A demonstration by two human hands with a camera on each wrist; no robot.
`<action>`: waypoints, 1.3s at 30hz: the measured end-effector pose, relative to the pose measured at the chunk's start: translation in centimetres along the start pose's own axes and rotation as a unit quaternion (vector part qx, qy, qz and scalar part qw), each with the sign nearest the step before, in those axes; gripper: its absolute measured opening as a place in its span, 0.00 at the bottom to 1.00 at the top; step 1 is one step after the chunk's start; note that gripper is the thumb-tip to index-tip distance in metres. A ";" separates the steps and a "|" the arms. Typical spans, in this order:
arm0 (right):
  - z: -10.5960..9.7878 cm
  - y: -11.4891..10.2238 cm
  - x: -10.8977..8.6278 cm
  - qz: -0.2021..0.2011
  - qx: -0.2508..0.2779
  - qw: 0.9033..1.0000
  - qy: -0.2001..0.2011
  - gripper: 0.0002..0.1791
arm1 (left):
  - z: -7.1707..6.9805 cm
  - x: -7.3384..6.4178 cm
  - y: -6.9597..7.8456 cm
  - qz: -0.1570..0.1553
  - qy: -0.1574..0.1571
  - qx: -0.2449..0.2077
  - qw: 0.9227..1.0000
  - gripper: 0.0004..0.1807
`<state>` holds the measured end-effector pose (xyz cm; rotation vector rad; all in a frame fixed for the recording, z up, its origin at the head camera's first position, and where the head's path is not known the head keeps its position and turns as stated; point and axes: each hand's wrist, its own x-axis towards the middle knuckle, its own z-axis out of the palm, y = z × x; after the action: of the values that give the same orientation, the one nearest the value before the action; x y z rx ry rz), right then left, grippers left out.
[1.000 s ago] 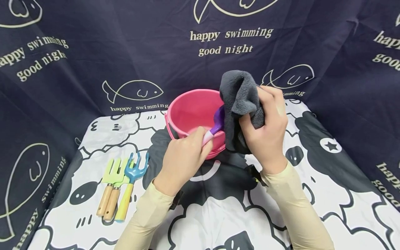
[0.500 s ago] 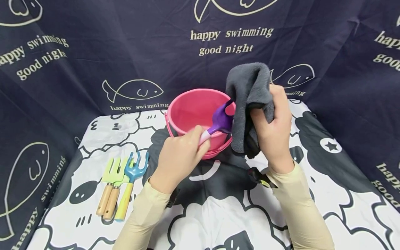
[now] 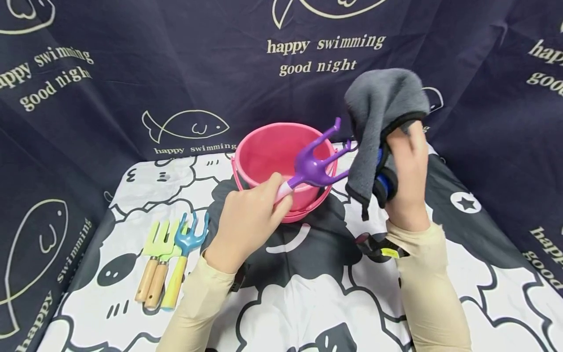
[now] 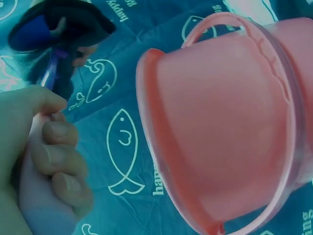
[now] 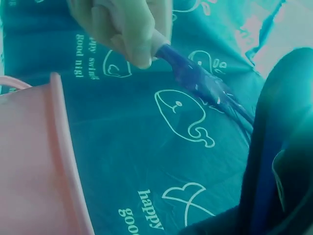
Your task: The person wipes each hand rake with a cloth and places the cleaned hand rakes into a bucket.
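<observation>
My left hand (image 3: 248, 220) grips the pale pink handle of a purple toy garden fork (image 3: 311, 167), its fingers curled round the handle in the left wrist view. The fork's prongs point up and right, before the pink bucket (image 3: 268, 149). At the right, my right hand (image 3: 411, 181) holds a dark grey cloth (image 3: 374, 107) with black edging; some blue shows on its underside. The cloth hangs beside the prong tips; whether they touch is unclear. Cloth folds hide part of the right fingers. In the right wrist view the cloth (image 5: 293, 132) fills the right side, dark and blurred.
Left of the bucket lie two green forks (image 3: 158, 244) with wooden handles and a blue fork (image 3: 190, 239) with a yellow handle. A black-and-white patterned sheet (image 3: 290, 313) covers the surface. Dark printed fabric (image 3: 198, 58) hangs behind and at both sides.
My right hand has moved right and up with the cloth, away from the fork. The purple prongs, covered before, now show. My left hand has shifted slightly left.
</observation>
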<state>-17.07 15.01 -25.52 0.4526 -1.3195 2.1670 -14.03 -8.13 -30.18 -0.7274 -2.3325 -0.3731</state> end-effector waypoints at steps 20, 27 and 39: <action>2.8 1.1 -4.0 -0.377 -0.326 0.867 -0.007 0.22 | -0.4 0.6 -0.3 -0.094 0.001 -0.018 0.995 0.10; 4.0 2.8 -5.5 -0.461 -0.394 0.778 -0.164 0.12 | -0.3 -0.5 -0.8 -0.088 0.028 -0.054 0.994 0.11; 4.0 3.9 -5.7 -0.461 -0.435 0.764 -0.120 0.12 | -0.4 -0.8 -0.4 -0.050 0.032 -0.048 0.997 0.11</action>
<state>-15.01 8.42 -29.49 0.7675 -1.5826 0.5901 -13.50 -8.94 -30.42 -0.6365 -2.3082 -0.5479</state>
